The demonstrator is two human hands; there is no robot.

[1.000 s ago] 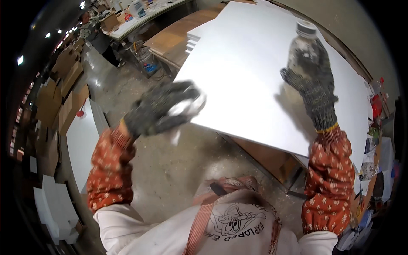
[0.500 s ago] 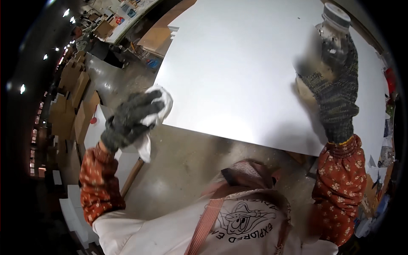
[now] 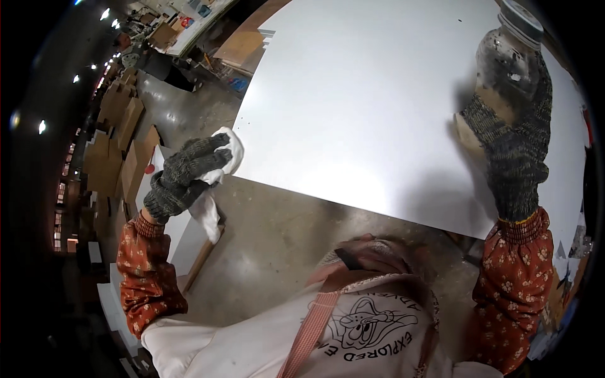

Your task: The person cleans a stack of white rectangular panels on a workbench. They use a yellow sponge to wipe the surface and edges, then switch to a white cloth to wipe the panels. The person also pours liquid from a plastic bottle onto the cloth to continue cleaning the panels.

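A large white board (image 3: 353,113) lies in front of me. My left hand (image 3: 189,173), in a dark knitted glove, is closed on a crumpled white cloth (image 3: 232,151) at the board's left edge, and one end of the cloth hangs below the hand. My right hand (image 3: 518,151), gloved alike, is over the board's right part. It grips a clear plastic bottle (image 3: 507,63) with a grey lid, tilted away from me and smudged dark inside. A beige patch shows at this hand's inner side; I cannot tell what it is. A few dark specks dot the board near the cloth.
Brown cardboard pieces (image 3: 101,160) and pale panels stand at the left. Farther back, a person (image 3: 157,66) is beside a cluttered worktable (image 3: 205,25). Concrete floor (image 3: 265,233) lies between my body and the board. Scraps crowd the right rim.
My left hand has moved left with the cloth, uncovering specks by the board's edge. The right hand still grips the bottle and now shows more sharply. The whole view has shifted slightly.
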